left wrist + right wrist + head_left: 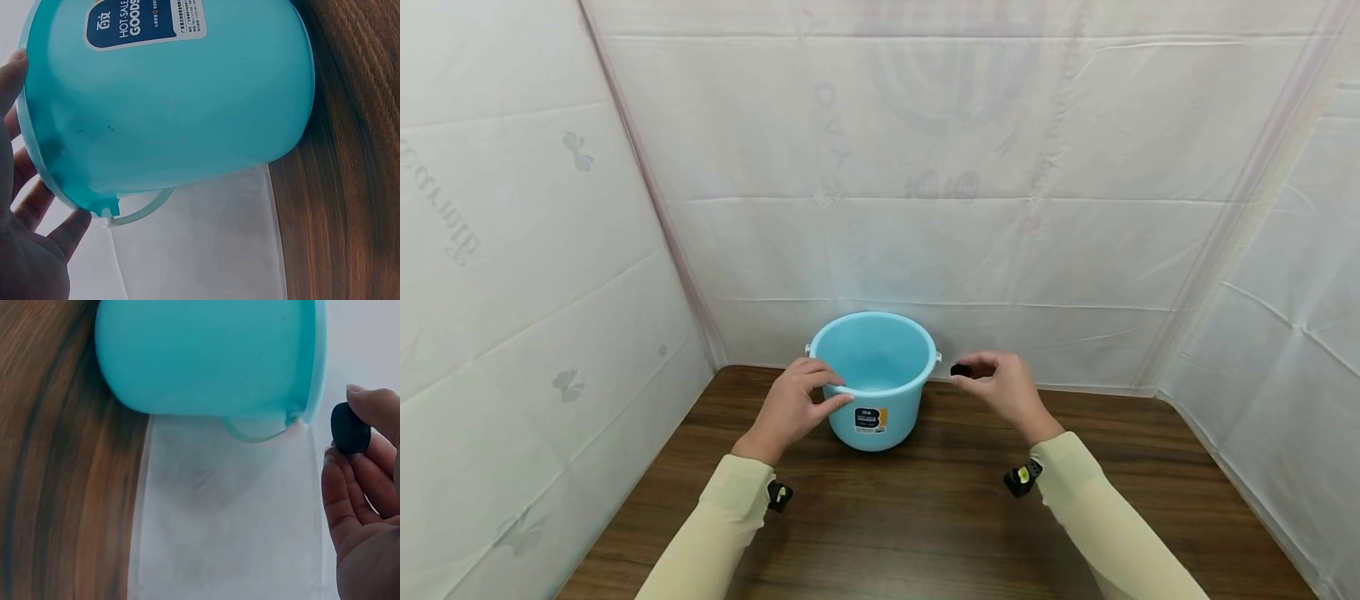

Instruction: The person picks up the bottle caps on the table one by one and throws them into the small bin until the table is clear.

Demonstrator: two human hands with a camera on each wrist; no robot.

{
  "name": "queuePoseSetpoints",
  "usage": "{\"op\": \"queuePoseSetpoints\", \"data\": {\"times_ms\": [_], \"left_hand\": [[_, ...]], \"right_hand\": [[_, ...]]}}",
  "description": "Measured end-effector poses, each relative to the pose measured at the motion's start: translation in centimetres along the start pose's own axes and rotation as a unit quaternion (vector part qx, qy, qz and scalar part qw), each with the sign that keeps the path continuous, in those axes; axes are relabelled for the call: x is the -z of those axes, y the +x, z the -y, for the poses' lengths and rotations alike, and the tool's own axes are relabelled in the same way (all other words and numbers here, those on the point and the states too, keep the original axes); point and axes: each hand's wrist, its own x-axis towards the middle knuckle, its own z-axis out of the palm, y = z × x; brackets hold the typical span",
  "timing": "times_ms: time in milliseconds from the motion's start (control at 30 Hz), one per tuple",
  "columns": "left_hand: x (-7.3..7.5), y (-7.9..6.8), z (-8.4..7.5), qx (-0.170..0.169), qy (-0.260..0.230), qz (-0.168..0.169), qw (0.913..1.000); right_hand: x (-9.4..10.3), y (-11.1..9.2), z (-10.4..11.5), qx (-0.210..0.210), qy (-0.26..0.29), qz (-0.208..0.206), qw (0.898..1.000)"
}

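Observation:
A light blue plastic bucket stands upright on the wooden table, its label facing me. My left hand holds its rim at the front left, the thumb along the front edge and the fingers over the left side. Right of the bucket, my right hand pinches a small, thick, round black piece between thumb and fingers. This piece is about rim height, apart from the bucket; its exact kind cannot be told. In the left wrist view the left fingers spread along the rim.
Brown wood-grain table lies under everything. White sheeting hangs behind the bucket and at both sides. The bucket's pale handle hangs down at the far side. A small black device is strapped to each wrist.

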Motion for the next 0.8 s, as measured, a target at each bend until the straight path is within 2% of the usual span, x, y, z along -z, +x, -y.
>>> {"op": "queuePoseSetpoints", "data": {"times_ms": [367,800], "left_hand": [[-0.1,0.0,0.1,-0.005,-0.001,-0.001,1.0],[0.1,0.0,0.0,0.0,-0.004,0.0,1.0]], "right_hand": [[-0.7,1.1,1.8,0.029,0.01,-0.021,0.999],[-2.2,2.7,3.8,0.023,0.023,-0.01,0.999]]}}
